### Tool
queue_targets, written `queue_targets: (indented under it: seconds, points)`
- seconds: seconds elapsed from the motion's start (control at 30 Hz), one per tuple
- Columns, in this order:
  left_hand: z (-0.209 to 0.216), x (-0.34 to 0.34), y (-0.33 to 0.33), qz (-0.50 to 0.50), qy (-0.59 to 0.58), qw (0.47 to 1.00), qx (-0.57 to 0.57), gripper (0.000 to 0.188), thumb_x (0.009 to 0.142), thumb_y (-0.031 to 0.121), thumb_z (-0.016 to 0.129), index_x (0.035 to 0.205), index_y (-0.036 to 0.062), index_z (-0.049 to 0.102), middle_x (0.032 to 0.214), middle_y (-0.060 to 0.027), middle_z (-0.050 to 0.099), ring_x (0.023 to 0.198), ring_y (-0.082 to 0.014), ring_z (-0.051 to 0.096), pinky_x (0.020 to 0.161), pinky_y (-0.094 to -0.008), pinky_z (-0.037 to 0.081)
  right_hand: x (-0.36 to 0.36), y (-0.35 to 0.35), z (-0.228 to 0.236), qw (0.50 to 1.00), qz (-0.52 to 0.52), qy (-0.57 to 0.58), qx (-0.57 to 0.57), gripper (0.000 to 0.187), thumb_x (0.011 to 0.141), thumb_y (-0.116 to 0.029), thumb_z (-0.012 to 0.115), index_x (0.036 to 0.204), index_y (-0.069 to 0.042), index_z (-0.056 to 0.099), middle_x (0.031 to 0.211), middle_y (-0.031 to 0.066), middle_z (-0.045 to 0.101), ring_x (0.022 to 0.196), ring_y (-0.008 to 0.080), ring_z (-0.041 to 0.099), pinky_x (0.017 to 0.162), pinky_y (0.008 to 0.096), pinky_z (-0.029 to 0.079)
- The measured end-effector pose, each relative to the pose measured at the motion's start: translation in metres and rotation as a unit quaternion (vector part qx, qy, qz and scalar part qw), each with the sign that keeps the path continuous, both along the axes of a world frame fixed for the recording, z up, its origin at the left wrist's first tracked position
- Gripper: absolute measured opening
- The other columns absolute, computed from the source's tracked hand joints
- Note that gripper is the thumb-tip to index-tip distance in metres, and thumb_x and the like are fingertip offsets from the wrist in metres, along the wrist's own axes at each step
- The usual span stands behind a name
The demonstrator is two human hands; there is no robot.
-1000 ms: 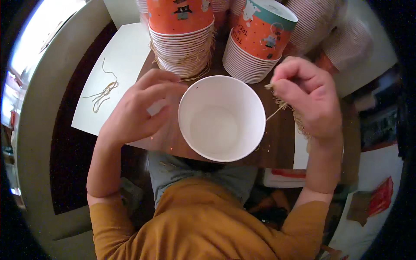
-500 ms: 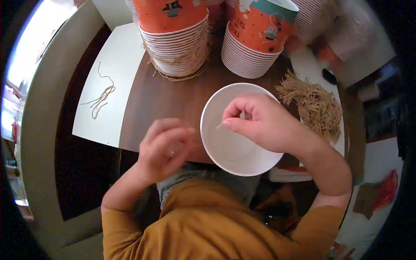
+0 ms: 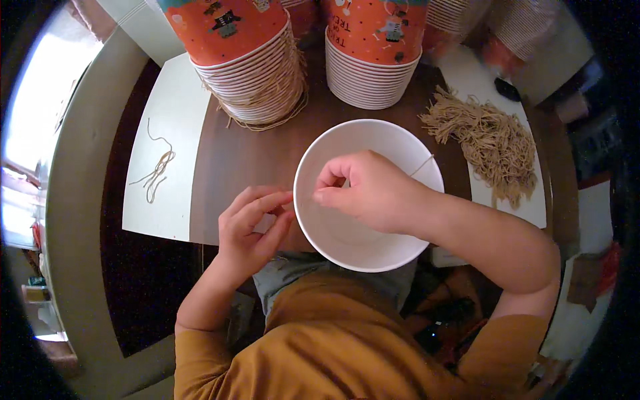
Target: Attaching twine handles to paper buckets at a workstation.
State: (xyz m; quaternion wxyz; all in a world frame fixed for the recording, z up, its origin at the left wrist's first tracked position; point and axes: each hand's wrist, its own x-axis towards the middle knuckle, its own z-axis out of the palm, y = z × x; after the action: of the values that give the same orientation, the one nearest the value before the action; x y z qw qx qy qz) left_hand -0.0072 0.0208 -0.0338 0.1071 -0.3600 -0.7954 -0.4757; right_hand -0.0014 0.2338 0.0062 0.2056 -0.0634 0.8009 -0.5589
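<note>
A white paper bucket (image 3: 347, 247) stands mouth up in front of me at the table's near edge. My right hand (image 3: 373, 190) is over its mouth, thumb and forefinger pinched near the inner left wall. From behind that hand a strand of twine (image 3: 423, 165) runs up to the right rim; its other end is hidden. My left hand (image 3: 252, 223) is at the bucket's left side, fingers curled, fingertips against the outer wall just below the rim. What those fingertips may hold is too small to make out.
Stacks of orange-printed paper buckets stand at the far side: one (image 3: 250, 87) with twine hanging around its rims, another (image 3: 370, 73) to its right. A heap of cut twine (image 3: 490, 150) lies at right. A few loose strands (image 3: 159, 167) lie on the white board (image 3: 153, 213) at left.
My right hand has moved left toward the inner wall. My left hand has come up against the bucket's outside. A twine strand now shows by the right rim. The whole view has shifted slightly.
</note>
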Motion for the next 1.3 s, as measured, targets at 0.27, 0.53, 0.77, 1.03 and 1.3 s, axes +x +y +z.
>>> queue_targets:
  seconds: [0.27, 0.53, 0.77, 1.03, 1.3]
  points:
    - [0.001, 0.001, 0.0, -0.005, 0.028, 0.999, -0.019, 0.029, 0.073, -0.008, 0.067, 0.1, 0.0003, 0.061, 0.093, -0.0134, 0.064, 0.076, -0.0199, 0.064, 0.066, -0.0279, 0.053, -0.002, -0.006, 0.002, 0.999, -0.003, 0.014, 0.032, 0.015, 0.083, -0.014, 0.061, 0.084, 0.001, 0.063, 0.077, 0.0052, 0.064, 0.073, 0.0107, 0.058, 0.067, 0.0277, 0.048]
    - [0.003, 0.004, 0.003, 0.008, 0.059, 0.998, -0.03, 0.029, 0.071, -0.009, 0.068, 0.099, -0.0009, 0.061, 0.091, -0.0147, 0.063, 0.074, -0.022, 0.065, 0.064, -0.0292, 0.054, -0.001, -0.012, 0.001, 0.998, -0.005, 0.024, 0.052, 0.016, 0.083, -0.015, 0.062, 0.083, 0.001, 0.064, 0.075, 0.0068, 0.065, 0.071, 0.012, 0.059, 0.067, 0.0293, 0.048]
    - [0.006, 0.004, 0.005, 0.034, 0.103, 0.993, -0.046, 0.023, 0.068, -0.008, 0.068, 0.088, -0.0002, 0.062, 0.085, -0.0136, 0.063, 0.071, -0.0239, 0.064, 0.06, -0.0312, 0.053, -0.001, -0.015, 0.009, 0.998, 0.002, 0.028, 0.059, 0.017, 0.081, -0.015, 0.062, 0.083, 0.001, 0.065, 0.076, 0.0099, 0.066, 0.07, 0.0142, 0.061, 0.067, 0.0306, 0.048]
    - [0.011, 0.004, -0.019, -0.016, -0.233, 0.96, 0.154, 0.002, 0.08, 0.0, 0.057, 0.08, 0.0015, 0.057, 0.079, -0.0058, 0.056, 0.069, -0.0115, 0.054, 0.065, -0.0238, 0.045, 0.008, 0.011, 0.036, 0.98, 0.083, 0.108, 0.144, 0.017, 0.08, -0.017, 0.063, 0.087, -0.001, 0.065, 0.073, 0.0086, 0.064, 0.069, 0.0173, 0.061, 0.066, 0.0311, 0.048]
    - [0.026, 0.006, -0.004, -0.123, -0.355, 0.891, 0.256, 0.008, 0.096, 0.009, 0.048, 0.096, 0.0017, 0.051, 0.084, -0.0066, 0.064, 0.071, -0.0092, 0.058, 0.065, -0.0223, 0.048, 0.026, -0.006, 0.073, 0.941, 0.148, 0.271, 0.14, 0.015, 0.08, -0.018, 0.059, 0.081, -0.003, 0.062, 0.076, 0.0173, 0.062, 0.074, 0.0353, 0.06, 0.068, 0.0442, 0.047]
